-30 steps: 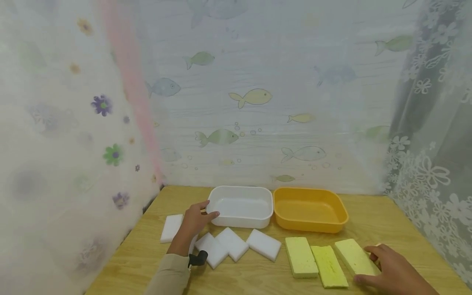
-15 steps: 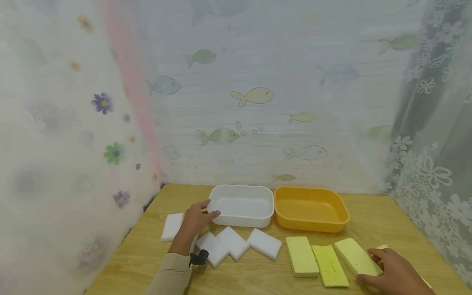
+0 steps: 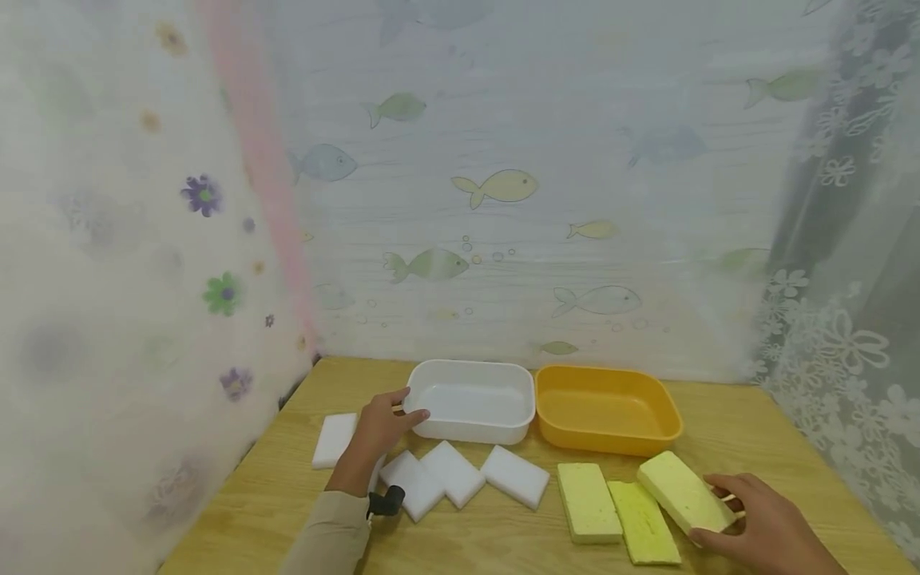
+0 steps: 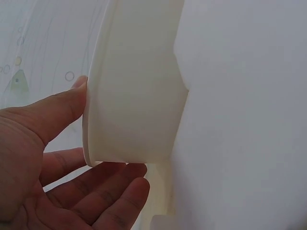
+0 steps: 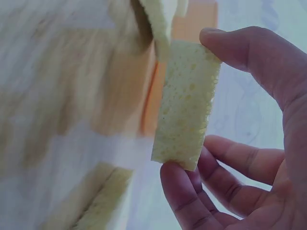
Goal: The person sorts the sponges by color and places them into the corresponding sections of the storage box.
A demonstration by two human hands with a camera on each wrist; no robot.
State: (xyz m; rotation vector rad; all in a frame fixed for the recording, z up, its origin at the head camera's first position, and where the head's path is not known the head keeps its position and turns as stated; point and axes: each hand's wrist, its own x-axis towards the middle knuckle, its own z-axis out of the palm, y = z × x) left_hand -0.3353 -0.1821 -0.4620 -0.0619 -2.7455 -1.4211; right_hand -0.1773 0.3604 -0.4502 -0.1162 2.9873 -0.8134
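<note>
My right hand (image 3: pixel 769 515) pinches a pale yellow sponge (image 3: pixel 683 489) by its two ends, thumb at one and fingertips at the other. In the right wrist view this sponge (image 5: pixel 187 105) shows its porous side face, tilted above the blurred table. My left hand (image 3: pixel 381 427) holds the left end of a white plastic basin (image 3: pixel 470 431); in the left wrist view the thumb is at the basin's rim and the fingers curl beside its wall (image 4: pixel 134 96). Left of the held sponge lie a bright yellow flat sponge (image 3: pixel 643 523) and a thick pale yellow sponge (image 3: pixel 588 503).
A yellow-orange basin (image 3: pixel 607 443) stands right beside the white one at the back of the wooden table (image 3: pixel 503 543). Several white sponges, among them one nearest the yellow ones (image 3: pixel 513 477), lie in front of the white basin. A fish-patterned curtain (image 3: pixel 496 239) hangs behind.
The right hand has raised the pale yellow sponge slightly and moved it a little left, so it overlaps the bright yellow one in view. The left hand has stayed on the white basin.
</note>
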